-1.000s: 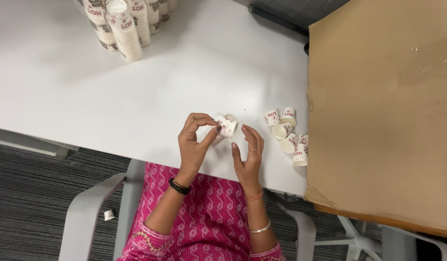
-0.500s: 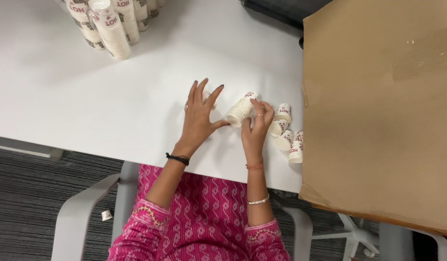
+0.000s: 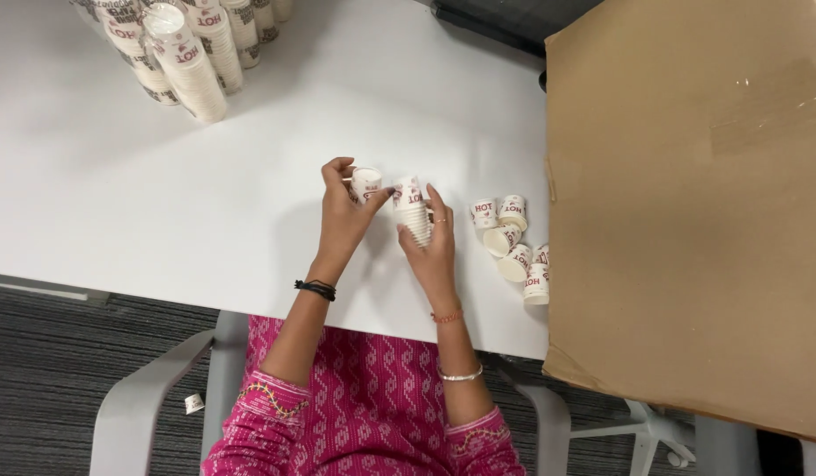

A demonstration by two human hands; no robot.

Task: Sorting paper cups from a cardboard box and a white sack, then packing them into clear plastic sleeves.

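Now the hands are apart, each with its own cup. Far left, tall cup stacks [image 3: 192, 66] in clear wrap lie on the table [image 3: 117, 194]. The left hand [image 3: 342, 216] pinches one small white cup [image 3: 366, 183] with red letters. The right hand [image 3: 434, 247] wraps a short cup stack [image 3: 413, 210]. Loose cups [image 3: 512, 247] lie beside a brown box [image 3: 690, 203]; a bump could roll them off.

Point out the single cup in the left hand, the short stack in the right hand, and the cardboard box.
single cup [image 3: 366, 183]: head view, on its printed side wall.
short stack [image 3: 415, 218]: head view, on the ribbed rims.
cardboard box [image 3: 690, 203]: head view, on its flat top.
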